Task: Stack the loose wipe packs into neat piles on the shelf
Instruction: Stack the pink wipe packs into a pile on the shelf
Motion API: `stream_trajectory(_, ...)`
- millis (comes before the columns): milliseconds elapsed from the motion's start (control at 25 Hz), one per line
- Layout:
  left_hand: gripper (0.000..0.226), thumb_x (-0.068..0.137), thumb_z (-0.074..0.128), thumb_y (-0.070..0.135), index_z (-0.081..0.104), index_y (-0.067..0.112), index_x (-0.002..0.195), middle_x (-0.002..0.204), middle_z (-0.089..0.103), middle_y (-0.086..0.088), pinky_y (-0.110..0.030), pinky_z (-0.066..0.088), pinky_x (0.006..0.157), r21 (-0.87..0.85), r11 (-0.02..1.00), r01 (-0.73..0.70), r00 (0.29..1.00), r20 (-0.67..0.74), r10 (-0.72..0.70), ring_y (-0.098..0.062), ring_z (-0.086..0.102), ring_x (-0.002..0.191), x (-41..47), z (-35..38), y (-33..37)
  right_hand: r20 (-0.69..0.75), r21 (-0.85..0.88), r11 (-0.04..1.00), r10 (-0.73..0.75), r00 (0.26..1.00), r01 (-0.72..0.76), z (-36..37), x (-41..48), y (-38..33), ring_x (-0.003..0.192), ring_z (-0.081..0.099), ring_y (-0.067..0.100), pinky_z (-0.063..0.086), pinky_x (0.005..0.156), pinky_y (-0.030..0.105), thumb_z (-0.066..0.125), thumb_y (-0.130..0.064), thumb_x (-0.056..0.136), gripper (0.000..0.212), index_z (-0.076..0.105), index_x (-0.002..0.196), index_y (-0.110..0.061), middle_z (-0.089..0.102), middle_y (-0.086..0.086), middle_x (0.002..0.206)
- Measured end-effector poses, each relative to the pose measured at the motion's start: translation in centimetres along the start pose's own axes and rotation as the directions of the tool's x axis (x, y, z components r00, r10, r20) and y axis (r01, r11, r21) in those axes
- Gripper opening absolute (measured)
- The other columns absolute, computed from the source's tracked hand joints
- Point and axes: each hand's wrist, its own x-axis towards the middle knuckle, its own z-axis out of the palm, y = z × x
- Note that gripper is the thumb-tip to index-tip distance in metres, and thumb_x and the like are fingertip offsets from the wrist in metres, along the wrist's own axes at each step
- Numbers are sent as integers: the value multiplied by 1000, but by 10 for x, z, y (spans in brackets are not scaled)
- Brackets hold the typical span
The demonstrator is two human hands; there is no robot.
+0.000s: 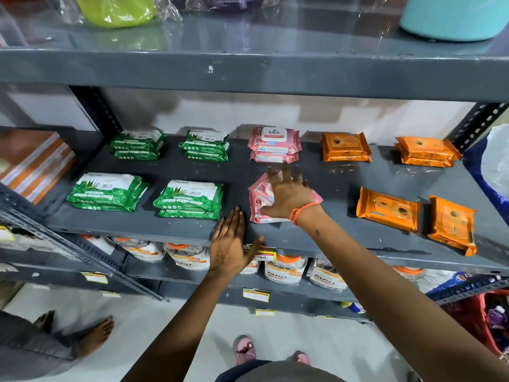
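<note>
Here, a person's right hand [286, 193] lies spread, fingers splayed wide, flat on top of the pink wipe packs [260, 201] near the front of the grey shelf [330, 183]. The palm presses down on the pile and no finger curls round it, apparently to square the packs and keep the slippery wrappers from sliding. The left hand [230, 244] rests open and empty on the shelf's front lip, just to the near left of that pile, its fingers straight and together; it looks placed as a steadying brace, or as a stop against the pile's edge (it is beside the pink packs, and whether it touches them cannot be told).

Directly beyond the right hand, a second pink pile [274, 146] already stands tidy. Off beyond the left hand, four green piles [190, 199] sit in two even rows. To the right of the right hand, two orange piles [345, 147] at the back are neat, while two orange packs [388, 209] nearer the front lie askew and apart, seemingly next in line.

The pink pile is still crooked, so this step reads as unfinished.
</note>
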Motion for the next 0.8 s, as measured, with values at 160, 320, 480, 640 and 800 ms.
stream_trajectory(160,91,84,5,72,25,9,146,155,29,-8,-37,24,119,32,999,7,1000,7,-8,-20,25,144,1,1,0,-90,-31,999,-33,995,30,-7,16,-1,130,40,40,32,113,54,74,-35,73,92,22,146,-13,40,17,144)
stream_trajectory(320,90,84,8,72,29,8,144,153,32,-9,-39,28,117,19,1000,8,1000,-11,-8,-22,30,142,1,0,0,-58,-174,960,-234,970,221,-7,22,13,142,26,31,17,120,50,73,-35,72,100,12,150,-23,27,3,155)
stream_trajectory(480,91,83,8,73,29,9,144,153,32,-8,-37,27,118,23,1000,6,1000,-18,-5,-22,32,141,1,2,-1,-67,-93,943,-326,943,319,-9,25,7,129,46,31,37,111,42,74,-28,75,78,34,142,-16,44,10,147)
stream_trajectory(640,96,80,1,75,28,10,145,155,29,-8,-37,26,118,-38,999,-1,1000,-10,1,-22,30,142,2,-3,1,-108,34,954,-293,950,298,-5,13,20,133,42,34,33,112,43,69,-26,82,72,34,143,-9,41,15,149)
stream_trajectory(800,82,85,13,69,16,17,148,158,21,-4,-42,25,116,-507,850,142,987,6,-162,-23,24,144,12,-12,14,-333,276,925,-161,929,260,-4,16,30,138,34,31,34,113,45,50,-45,91,67,27,147,-17,37,10,152)
